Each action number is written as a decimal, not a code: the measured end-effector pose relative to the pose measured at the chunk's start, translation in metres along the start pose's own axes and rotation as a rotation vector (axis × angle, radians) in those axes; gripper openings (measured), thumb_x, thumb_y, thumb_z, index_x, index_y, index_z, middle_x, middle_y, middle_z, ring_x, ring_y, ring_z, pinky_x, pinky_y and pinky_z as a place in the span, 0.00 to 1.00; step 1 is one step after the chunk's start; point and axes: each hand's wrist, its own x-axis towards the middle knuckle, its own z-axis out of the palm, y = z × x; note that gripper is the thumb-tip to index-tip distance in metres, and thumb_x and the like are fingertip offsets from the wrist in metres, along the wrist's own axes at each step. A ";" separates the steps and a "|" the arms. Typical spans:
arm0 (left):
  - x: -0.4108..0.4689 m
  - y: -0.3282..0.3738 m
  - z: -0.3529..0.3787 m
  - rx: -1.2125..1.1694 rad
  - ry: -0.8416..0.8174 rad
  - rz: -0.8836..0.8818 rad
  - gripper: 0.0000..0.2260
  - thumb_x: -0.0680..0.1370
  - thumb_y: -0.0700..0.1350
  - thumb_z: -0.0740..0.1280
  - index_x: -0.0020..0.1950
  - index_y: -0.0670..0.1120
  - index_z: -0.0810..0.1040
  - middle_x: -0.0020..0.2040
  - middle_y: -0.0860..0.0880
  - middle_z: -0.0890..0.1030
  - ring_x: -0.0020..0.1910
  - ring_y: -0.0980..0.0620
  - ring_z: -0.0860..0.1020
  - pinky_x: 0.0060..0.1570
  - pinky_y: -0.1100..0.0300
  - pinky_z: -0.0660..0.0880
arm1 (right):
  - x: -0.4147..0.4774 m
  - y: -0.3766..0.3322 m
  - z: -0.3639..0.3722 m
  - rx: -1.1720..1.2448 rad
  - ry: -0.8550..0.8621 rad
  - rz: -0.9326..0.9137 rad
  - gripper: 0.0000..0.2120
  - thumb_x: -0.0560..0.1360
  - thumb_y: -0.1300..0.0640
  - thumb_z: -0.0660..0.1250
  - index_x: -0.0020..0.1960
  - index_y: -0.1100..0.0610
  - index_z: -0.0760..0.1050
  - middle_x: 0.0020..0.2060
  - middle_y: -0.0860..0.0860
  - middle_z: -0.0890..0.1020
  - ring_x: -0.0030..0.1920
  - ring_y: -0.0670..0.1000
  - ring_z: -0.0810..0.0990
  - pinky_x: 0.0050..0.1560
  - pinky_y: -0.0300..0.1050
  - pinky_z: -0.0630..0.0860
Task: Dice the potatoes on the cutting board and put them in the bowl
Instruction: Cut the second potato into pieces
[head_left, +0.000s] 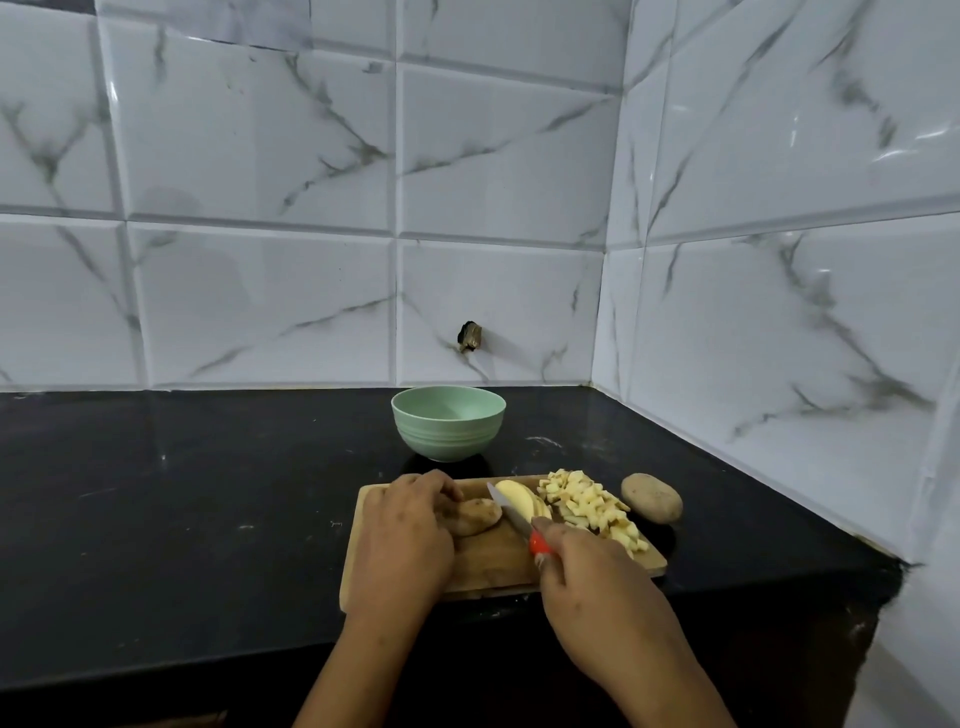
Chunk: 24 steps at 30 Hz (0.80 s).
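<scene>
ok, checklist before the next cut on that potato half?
1. Left hand holds brown-skinned potato half on wooden cutting board: ok.
2. Right hand grips red-handled knife, blade beside the half: ok.
3. Left fingertips clear of blade: cannot tell.
4. Pale yellow diced pile crowds board's right edge: not ok.
5. Pale green round bowl upright behind board: ok.

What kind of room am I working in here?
Most likely a home kitchen corner: a black counter against marble-look wall tiles, with a cutting board, diced potato and a bowl.
</scene>
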 end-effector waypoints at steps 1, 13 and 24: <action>0.000 0.000 0.000 -0.002 0.019 -0.004 0.14 0.76 0.37 0.58 0.54 0.54 0.76 0.52 0.55 0.75 0.52 0.56 0.68 0.52 0.61 0.67 | -0.001 0.001 -0.001 -0.002 0.001 -0.010 0.21 0.82 0.51 0.53 0.74 0.43 0.62 0.62 0.44 0.77 0.57 0.44 0.76 0.51 0.39 0.75; 0.000 0.002 -0.004 -0.022 -0.175 0.118 0.16 0.79 0.40 0.60 0.57 0.60 0.78 0.63 0.59 0.71 0.57 0.61 0.68 0.60 0.65 0.65 | -0.005 0.011 -0.016 0.073 -0.011 -0.026 0.20 0.82 0.50 0.56 0.73 0.41 0.64 0.57 0.41 0.78 0.49 0.40 0.77 0.46 0.35 0.75; -0.009 0.006 -0.012 -0.047 -0.074 -0.086 0.10 0.72 0.58 0.71 0.52 0.59 0.81 0.48 0.61 0.79 0.46 0.62 0.74 0.49 0.61 0.75 | -0.006 0.004 -0.004 0.051 -0.045 -0.101 0.20 0.82 0.49 0.55 0.73 0.42 0.64 0.60 0.42 0.77 0.56 0.41 0.74 0.52 0.36 0.74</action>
